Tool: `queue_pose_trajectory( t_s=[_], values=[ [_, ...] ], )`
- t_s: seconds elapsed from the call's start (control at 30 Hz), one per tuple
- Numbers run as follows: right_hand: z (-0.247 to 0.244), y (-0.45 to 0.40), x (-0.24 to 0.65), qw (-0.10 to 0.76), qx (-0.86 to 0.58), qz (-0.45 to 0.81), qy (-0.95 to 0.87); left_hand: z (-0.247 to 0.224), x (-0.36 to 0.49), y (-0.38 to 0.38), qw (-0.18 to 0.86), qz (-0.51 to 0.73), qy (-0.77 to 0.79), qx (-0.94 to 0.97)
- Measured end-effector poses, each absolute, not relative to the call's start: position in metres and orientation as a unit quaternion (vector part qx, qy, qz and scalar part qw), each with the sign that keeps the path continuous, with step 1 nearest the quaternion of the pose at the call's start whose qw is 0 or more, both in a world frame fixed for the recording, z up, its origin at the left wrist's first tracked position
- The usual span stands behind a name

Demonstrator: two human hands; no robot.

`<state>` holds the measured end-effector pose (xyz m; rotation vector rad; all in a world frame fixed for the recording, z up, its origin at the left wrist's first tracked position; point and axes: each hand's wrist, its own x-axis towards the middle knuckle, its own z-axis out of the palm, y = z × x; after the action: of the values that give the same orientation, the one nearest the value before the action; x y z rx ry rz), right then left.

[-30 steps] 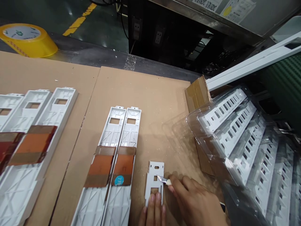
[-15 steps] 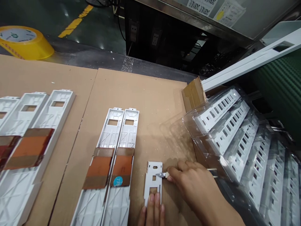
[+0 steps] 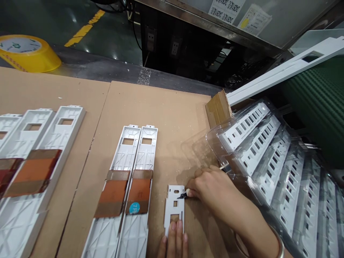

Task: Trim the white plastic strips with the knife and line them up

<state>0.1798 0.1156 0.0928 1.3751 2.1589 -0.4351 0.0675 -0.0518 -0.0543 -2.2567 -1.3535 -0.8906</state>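
Note:
A small white plastic plate (image 3: 169,208) with several cut-outs lies flat on the cardboard. The outstretched fingers of my left hand (image 3: 174,240) press on its lower end from the bottom edge of the view. My right hand (image 3: 212,186) is closed around a slim white knife (image 3: 224,167), whose rear end sticks out above the knuckles. The knife's dark pointed tip touches or hovers over the plate, between the top slot and the small square hole. Left of the plate, two long white channel parts (image 3: 145,154) lie side by side with orange-brown pads across them.
More long white parts (image 3: 64,134) with pads lie at the left. A yellow tape roll (image 3: 48,57) sits at the far left edge. On the right, a clear tray (image 3: 212,138) holds several white slotted strips beside a cardboard box (image 3: 218,109).
My right hand has turned and shifted slightly upward, so the knife's rear end now points up and right. The knife tip has moved a little higher. My left hand has stayed in place.

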Motion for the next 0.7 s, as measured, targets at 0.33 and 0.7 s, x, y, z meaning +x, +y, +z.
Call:
queue_pose_trajectory(
  t_s=[0.33,0.7],
  values=[
    [0.09,0.074,0.196,0.169,0.524,-0.135,0.824,-0.041,0.062,-0.055,0.15,-0.319,-0.492,-0.796],
    [0.062,0.015,0.196,-0.049,0.625,-0.204,0.752,-0.029,0.027,-0.059,0.174,-0.278,-0.469,-0.82]
  ],
)
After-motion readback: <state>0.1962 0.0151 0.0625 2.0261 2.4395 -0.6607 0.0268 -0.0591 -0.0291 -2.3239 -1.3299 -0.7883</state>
